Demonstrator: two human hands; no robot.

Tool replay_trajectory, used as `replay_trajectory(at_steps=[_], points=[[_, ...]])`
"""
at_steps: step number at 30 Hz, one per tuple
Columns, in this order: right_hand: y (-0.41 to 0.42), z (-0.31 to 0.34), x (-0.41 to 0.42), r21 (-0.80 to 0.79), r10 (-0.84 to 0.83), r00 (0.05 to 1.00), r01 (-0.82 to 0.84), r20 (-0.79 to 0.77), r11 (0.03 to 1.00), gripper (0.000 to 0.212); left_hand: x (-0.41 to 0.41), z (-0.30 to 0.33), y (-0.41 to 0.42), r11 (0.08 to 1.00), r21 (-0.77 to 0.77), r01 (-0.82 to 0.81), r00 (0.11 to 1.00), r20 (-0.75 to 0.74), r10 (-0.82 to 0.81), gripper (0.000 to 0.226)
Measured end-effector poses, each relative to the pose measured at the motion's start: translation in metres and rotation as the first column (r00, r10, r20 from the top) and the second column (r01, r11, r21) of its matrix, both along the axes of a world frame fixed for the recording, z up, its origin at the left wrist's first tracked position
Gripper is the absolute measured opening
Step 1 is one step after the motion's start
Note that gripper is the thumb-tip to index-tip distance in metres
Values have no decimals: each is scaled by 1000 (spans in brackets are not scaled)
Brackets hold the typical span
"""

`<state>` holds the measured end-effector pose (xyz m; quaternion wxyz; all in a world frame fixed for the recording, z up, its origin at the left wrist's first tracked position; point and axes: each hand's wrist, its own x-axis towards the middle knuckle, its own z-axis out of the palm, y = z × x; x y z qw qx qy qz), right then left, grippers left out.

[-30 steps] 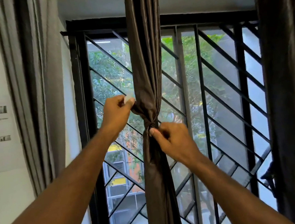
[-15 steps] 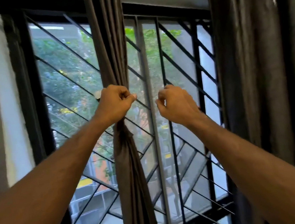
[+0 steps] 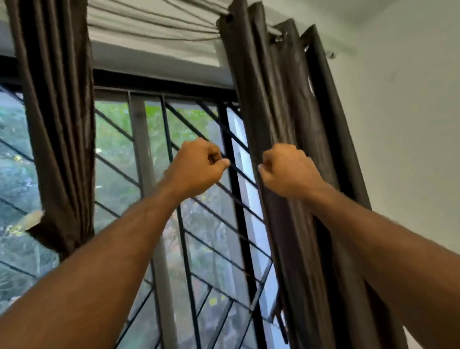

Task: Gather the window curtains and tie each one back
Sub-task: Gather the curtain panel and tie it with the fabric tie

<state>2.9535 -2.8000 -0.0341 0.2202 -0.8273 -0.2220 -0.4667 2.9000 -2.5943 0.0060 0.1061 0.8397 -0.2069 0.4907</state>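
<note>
A dark brown curtain point(image 3: 58, 108) hangs at the left, gathered into a knot point(image 3: 56, 233) with a pale tip sticking out beside it. A second dark brown curtain point(image 3: 286, 103) hangs untied in loose folds at the right of the window. My left hand point(image 3: 196, 169) is a curled fist in front of the window bars, holding nothing, between the two curtains. My right hand point(image 3: 289, 171) is also curled, in front of the right curtain's inner edge; no fabric shows between its fingers.
A black diagonal window grille point(image 3: 238, 202) fills the space behind my hands, with trees outside. The curtain rod point(image 3: 332, 53) runs above, with grey fabric draped along it. A white wall point(image 3: 423, 150) lies to the right.
Both hands have let go of the knotted curtain and moved right. The view swung right and up, so the untied right curtain now stands behind my right hand.
</note>
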Motion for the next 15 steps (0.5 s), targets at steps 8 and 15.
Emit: replay_trajectory(at_steps=[8, 15], points=[[-75, 54, 54, 31, 49, 995, -52, 85, 998, 30, 52, 63, -68, 994, -25, -104, 986, 132, 106, 38], [-83, 83, 106, 161, 167, 980, -183, 109, 970, 17, 103, 92, -78, 959, -181, -216, 956, 162, 246, 48]])
